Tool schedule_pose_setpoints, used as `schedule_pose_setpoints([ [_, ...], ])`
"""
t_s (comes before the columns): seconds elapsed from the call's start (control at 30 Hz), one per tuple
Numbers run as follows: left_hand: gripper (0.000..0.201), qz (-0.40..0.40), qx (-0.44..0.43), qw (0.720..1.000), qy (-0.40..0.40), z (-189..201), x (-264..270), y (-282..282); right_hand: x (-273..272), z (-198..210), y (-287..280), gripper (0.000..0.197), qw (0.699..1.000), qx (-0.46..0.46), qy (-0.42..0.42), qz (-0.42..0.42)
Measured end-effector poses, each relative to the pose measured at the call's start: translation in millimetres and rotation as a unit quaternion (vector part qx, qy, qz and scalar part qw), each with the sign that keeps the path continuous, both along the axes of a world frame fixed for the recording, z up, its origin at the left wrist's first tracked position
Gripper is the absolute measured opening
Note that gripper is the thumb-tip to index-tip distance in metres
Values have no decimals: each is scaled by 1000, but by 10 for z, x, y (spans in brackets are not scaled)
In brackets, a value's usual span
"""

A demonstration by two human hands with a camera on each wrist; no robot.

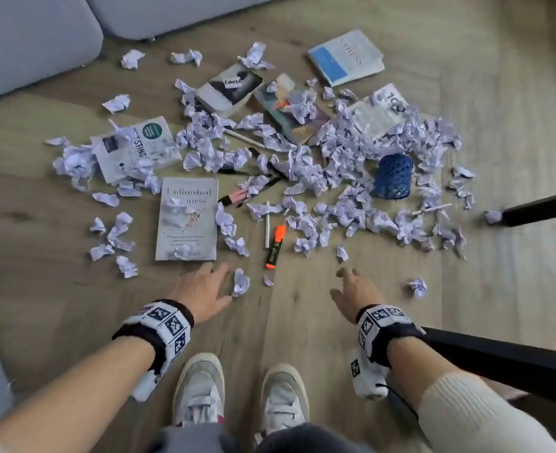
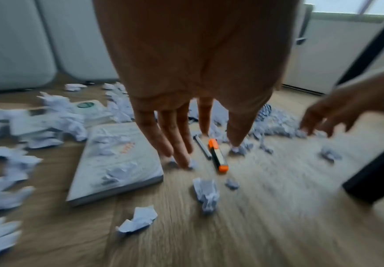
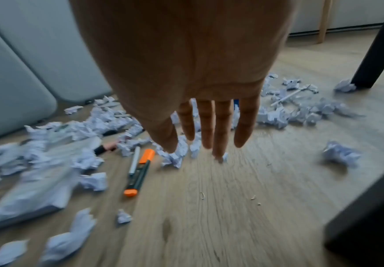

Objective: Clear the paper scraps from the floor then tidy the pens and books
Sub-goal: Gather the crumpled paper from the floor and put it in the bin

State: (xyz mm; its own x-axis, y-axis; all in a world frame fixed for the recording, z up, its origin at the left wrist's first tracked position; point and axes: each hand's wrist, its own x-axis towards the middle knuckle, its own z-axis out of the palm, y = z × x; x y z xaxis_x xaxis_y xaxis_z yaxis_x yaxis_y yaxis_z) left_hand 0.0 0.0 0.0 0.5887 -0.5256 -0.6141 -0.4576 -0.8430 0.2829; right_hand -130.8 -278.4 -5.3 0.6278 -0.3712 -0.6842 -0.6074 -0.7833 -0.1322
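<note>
Several crumpled pale paper scraps [image 1: 345,165] litter the wooden floor among several books. A white book [image 1: 187,220] lies just ahead of my left hand [image 1: 204,287], which hovers empty with straight fingers [image 2: 175,144] beside one scrap [image 1: 240,282]. My right hand [image 1: 352,289] also hangs empty above bare floor, fingers [image 3: 218,137] relaxed. An orange highlighter [image 1: 275,247] and a white pen [image 1: 267,223] lie between the hands, farther out. More pens show in the pile. A blue mesh pen cup [image 1: 392,176] lies on its side at the right.
A grey sofa [image 1: 35,44] borders the far left. Black table legs [image 1: 538,207] stand at the right, one [image 1: 499,358] close to my right forearm. My two shoes [image 1: 237,397] are on the floor below the hands. Bare floor lies before the right hand.
</note>
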Motion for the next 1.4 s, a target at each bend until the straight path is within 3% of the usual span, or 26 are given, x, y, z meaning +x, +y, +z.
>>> schedule_pose_setpoints([
  [0.1,82,-68,-6,993,-94,-623,-20,-115,182,-697,-102,58,993,-61,-70,-73],
  [0.17,89,-118,-2,986,-122,-995,-5,-197,302,-1037,-169,59,987,-89,-97,-90],
  [0.3,69,-214,8,959,-187,-1418,-57,-315,394,-1444,-269,29,977,-120,-159,-78],
  [0.37,55,-219,10,958,-186,-1497,-61,-359,430,-1514,-342,18,972,-103,-203,-65],
  [0.5,29,-224,-57,955,-183,-1500,51,-324,431,-1406,-430,10,971,-97,-203,-78],
  [0.57,28,-196,-96,954,-205,-1514,136,-288,433,-1351,-386,8,967,-102,-205,-109],
  [0.67,26,-73,-147,958,-236,-1505,326,-378,543,-1365,-259,12,946,-104,-274,-136],
  [0.8,19,16,-172,941,-290,-1450,556,-515,757,-1301,-113,32,925,-128,-349,-79],
  [0.9,68,106,-67,958,-258,-1426,635,-580,853,-1317,-77,65,946,-163,-281,0],
  [0.97,87,86,-6,964,-253,-1474,653,-624,885,-1416,-92,75,958,-168,-229,44],
  [1.03,92,35,28,964,-262,-1563,636,-666,898,-1553,-117,76,965,-158,-187,91],
  [1.13,76,-18,29,961,-273,-1660,560,-717,891,-1641,-83,63,964,-143,-184,129],
  [1.27,35,-58,-1,967,-249,-1696,481,-775,933,-1682,53,33,946,-78,-287,130],
  [1.33,12,-79,-5,969,-234,-1675,479,-826,976,-1607,111,30,964,-56,-235,108],
  [1.4,14,-75,4,975,-209,-1649,529,-899,983,-1582,97,26,966,-42,-224,120],
])
